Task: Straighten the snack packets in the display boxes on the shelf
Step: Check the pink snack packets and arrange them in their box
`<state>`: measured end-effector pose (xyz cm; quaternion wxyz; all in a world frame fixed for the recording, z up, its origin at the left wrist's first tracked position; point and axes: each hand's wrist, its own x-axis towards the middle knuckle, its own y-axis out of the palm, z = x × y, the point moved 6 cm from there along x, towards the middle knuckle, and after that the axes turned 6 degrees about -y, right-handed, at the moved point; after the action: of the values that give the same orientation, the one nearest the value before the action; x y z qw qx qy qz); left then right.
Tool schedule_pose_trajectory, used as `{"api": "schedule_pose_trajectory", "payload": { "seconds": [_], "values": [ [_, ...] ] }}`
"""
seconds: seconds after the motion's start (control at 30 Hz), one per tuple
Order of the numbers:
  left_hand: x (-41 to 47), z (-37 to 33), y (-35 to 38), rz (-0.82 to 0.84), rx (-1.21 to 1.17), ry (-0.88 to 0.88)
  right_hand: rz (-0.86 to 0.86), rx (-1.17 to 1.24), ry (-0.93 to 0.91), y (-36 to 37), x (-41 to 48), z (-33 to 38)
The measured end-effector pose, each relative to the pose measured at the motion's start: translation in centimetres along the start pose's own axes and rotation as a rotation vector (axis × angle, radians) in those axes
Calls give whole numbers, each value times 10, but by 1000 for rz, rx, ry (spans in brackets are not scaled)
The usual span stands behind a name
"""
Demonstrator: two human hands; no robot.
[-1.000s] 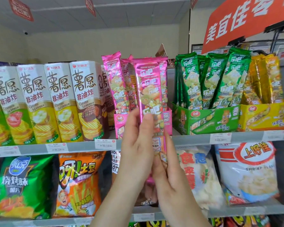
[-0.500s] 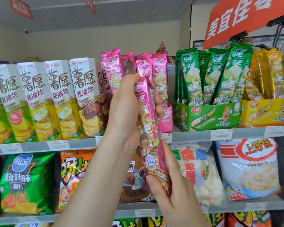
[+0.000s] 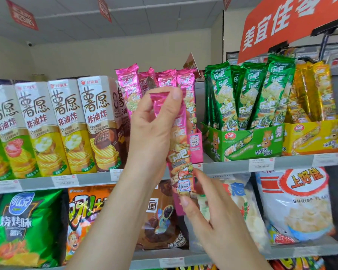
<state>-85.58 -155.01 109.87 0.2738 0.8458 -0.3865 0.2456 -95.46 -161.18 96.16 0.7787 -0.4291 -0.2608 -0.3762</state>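
Two hands hold one pink snack packet [image 3: 180, 152] in the air, close to the camera and in front of the shelf [image 3: 232, 167]. The left hand [image 3: 154, 131] is curled round the packet's top end, with thumb and fingertips pinching the sealed edge. The right hand [image 3: 213, 217] pinches the bottom end between thumb and forefinger, and its other fingers are loosely bent. The packet stands nearly upright, its top leaning a little to the left, and it is outside every box.

Just behind it on the upper shelf is the pink display box [image 3: 197, 147], with several more pink packets [image 3: 185, 82] standing in it, their tops uneven. To the right sits a green display box [image 3: 248, 142] full of green packets [image 3: 261, 90] that lean against one another. A yellow display box [image 3: 316, 136] with yellow packets [image 3: 314, 90] is beside that. Left of the pink box stands a row of tall crisp cartons [image 3: 66, 123].

On the lower shelf, large bags stand side by side, among them a green crisp bag [image 3: 27, 227], an orange bag [image 3: 82, 211] and a shrimp flakes bag [image 3: 295, 207]. Price tags [image 3: 261, 165] are fixed along the shelf edge. A red sign [image 3: 281, 22] hangs above on the right.
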Motion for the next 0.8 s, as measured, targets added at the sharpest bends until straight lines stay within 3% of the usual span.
{"api": "schedule_pose_trajectory", "payload": {
  "seconds": [0.23,0.33,0.47,0.6,0.7,0.8],
  "values": [
    [14,-13,24,138,-185,-58,-217,-110,-110,-44,49,40],
    [27,-30,34,89,-76,-16,-228,-147,-198,-52,74,59],
    [49,-60,33,56,223,112,-269,11,-204,-72,110,59],
    [39,-62,5,-21,707,442,-461,115,-210,-101,145,57],
    [23,-25,-10,29,1248,487,-480,75,-210,-95,163,56],
    [11,4,-22,98,1441,510,-463,0,-184,-77,166,43]
  ]
}}
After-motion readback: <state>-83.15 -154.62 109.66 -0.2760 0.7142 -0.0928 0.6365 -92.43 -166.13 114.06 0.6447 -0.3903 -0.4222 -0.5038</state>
